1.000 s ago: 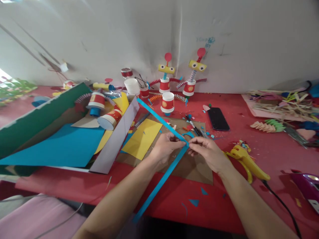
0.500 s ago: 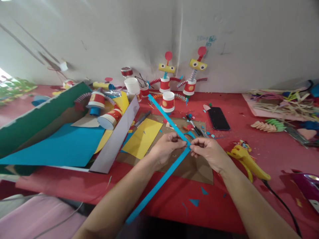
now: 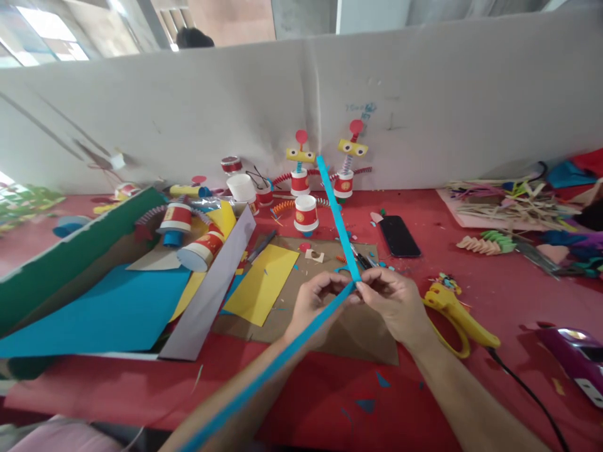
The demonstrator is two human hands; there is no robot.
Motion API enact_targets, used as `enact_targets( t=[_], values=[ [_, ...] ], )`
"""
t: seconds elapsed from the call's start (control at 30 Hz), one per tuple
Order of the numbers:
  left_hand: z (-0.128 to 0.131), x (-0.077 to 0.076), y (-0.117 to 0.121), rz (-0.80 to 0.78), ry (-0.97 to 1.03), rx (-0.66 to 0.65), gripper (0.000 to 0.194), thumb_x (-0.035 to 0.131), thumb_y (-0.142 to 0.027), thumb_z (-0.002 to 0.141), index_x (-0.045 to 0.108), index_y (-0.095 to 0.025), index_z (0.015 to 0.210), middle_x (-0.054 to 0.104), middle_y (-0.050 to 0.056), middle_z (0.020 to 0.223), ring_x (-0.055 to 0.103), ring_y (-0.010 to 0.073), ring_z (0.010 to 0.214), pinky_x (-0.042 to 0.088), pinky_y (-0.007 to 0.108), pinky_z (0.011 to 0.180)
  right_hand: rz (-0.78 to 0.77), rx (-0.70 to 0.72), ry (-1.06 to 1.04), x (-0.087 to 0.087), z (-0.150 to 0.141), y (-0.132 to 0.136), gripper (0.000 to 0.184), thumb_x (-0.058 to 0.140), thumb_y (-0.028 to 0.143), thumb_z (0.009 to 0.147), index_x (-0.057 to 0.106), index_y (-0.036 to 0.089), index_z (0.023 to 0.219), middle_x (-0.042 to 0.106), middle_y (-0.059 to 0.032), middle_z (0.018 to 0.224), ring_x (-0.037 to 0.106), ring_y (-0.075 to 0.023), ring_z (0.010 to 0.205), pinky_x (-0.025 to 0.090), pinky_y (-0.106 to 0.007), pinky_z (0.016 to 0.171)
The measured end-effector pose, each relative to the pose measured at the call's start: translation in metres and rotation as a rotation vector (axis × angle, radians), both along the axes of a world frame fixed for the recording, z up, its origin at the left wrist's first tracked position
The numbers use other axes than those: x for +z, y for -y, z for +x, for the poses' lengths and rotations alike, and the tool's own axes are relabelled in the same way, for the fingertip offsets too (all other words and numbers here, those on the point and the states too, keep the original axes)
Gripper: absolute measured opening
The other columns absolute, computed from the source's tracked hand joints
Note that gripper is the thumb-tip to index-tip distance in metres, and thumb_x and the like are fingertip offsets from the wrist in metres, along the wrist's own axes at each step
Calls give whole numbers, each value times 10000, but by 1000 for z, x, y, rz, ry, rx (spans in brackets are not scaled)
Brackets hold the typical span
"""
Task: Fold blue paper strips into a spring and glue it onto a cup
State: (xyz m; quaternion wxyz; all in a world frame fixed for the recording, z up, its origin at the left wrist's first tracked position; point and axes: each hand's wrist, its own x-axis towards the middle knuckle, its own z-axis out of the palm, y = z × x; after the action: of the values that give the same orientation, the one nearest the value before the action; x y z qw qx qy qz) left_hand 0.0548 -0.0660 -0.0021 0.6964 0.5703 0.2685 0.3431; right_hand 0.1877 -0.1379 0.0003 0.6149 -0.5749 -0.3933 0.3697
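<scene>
Both my hands pinch a long blue paper strip [image 3: 336,213] at its fold, above a brown cardboard sheet [image 3: 362,329] on the red table [image 3: 471,270]. My left hand [image 3: 315,301] grips it from the left, my right hand [image 3: 391,298] from the right, fingertips meeting at the bend. One arm of the strip rises toward the back wall. The other arm runs down along my left forearm to the bottom edge.
Paper-cup robot figures [image 3: 306,210] stand at the white wall. A black phone [image 3: 399,235] lies behind my hands, a yellow glue gun [image 3: 459,314] to the right. Yellow paper [image 3: 261,282], blue paper [image 3: 103,311] and a green-edged box [image 3: 70,251] lie left. Craft scraps [image 3: 513,201] pile far right.
The upper arm of the strip has swung from leaning left to pointing up toward the wall; the lower arm now lies along my forearm. The camera has tilted up.
</scene>
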Motion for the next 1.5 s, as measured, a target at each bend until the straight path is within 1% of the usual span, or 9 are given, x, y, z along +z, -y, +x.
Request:
enact_targets(
  t=[0.1,0.2,0.37,0.53,0.67,0.8,0.97,1.27,1.5],
  values=[
    [-2,6,3,112,-66,79,129,744,-292,681,723,-186,751,700,49,770,629,179,739,488,292,707,-5,-7,48,1,0,1,207,693,400,730,636,202,734,632,-9,652,566,-141,598,451,-265,575],
    [-3,10,2,175,-97,100,90,716,-276,708,734,-189,707,691,54,757,621,183,737,480,297,708,-9,-2,28,-1,-2,0,196,684,391,740,634,201,742,636,-10,668,571,-140,610,457,-264,585],
    [-1,9,1,142,-145,129,95,689,-255,716,714,-180,665,665,41,709,596,169,703,458,289,676,8,21,23,-3,-4,-2,149,676,340,742,614,206,721,616,3,670,560,-133,623,456,-262,618],
    [3,3,0,18,-183,182,68,712,-241,655,693,-176,647,634,14,645,546,136,624,420,259,585,-22,48,41,-6,-3,-3,134,662,330,753,605,212,728,598,10,669,553,-140,644,449,-267,633],
    [5,0,-1,-33,-170,139,65,682,-223,672,689,-159,666,649,27,658,564,145,648,435,263,605,-34,64,-1,-8,-1,-3,148,655,356,760,624,211,757,634,-4,730,579,-154,685,463,-282,667],
    [4,5,-4,-66,-89,53,69,639,-201,699,670,-150,662,661,30,682,583,146,668,459,273,651,-103,62,28,-10,3,-3,176,667,374,754,659,198,740,646,-5,684,579,-155,643,446,-279,624],
    [3,7,-7,-104,-63,13,115,619,-221,718,663,-139,652,640,26,627,573,132,604,456,260,609,-152,74,56,-15,7,-3,194,678,377,757,693,184,776,673,-17,694,588,-156,643,434,-273,602],
    [3,-6,-9,-27,-44,-33,106,598,-223,765,655,-147,719,658,24,715,585,139,670,450,263,649,-191,84,40,-15,10,-5,174,707,359,726,709,190,771,665,-4,667,591,-142,623,450,-264,597],
    [5,-15,-8,44,-95,24,159,618,-281,763,633,-150,675,640,13,679,570,139,655,446,264,635,-232,-18,-158,-10,5,-9,270,785,378,593,675,162,712,650,-8,623,576,-128,579,462,-258,579]
  ],
)
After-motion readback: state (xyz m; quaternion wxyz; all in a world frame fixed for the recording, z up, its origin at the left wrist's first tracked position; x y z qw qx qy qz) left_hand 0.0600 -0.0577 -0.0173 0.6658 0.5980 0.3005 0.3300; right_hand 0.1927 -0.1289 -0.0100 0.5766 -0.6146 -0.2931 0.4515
